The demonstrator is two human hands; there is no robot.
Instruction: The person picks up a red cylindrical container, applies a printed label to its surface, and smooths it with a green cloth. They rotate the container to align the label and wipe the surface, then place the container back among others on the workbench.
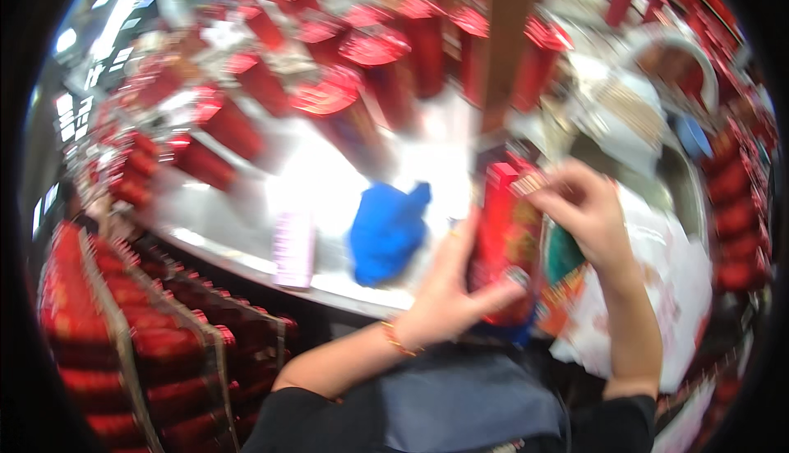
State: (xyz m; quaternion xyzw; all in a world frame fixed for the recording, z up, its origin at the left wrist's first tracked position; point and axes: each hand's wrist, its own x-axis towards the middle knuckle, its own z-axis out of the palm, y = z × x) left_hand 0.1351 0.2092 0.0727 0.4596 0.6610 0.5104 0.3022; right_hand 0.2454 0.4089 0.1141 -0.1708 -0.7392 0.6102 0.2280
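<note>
Upright in front of me stands a red container [508, 243] with a gold pattern, blurred by motion. My left hand [448, 289] grips its left side, the thumb lying across the front near the bottom. At its top right corner, my right hand [579, 206] pinches a small tan, striped piece [530, 183] between thumb and fingertips; its kind is too smeared to make out. Left of the container, a crumpled blue cloth [386, 231] lies on the shiny work table [329, 165]. Beside that cloth is a pale pink box [293, 249].
Several red canisters [374, 46] stand across the table's far side. A brown post [508, 42] rises behind the container. White sheets [657, 280] lie at right, below a white curved-rim vessel [711, 75]. Racks of red goods [90, 313] flank the lower left.
</note>
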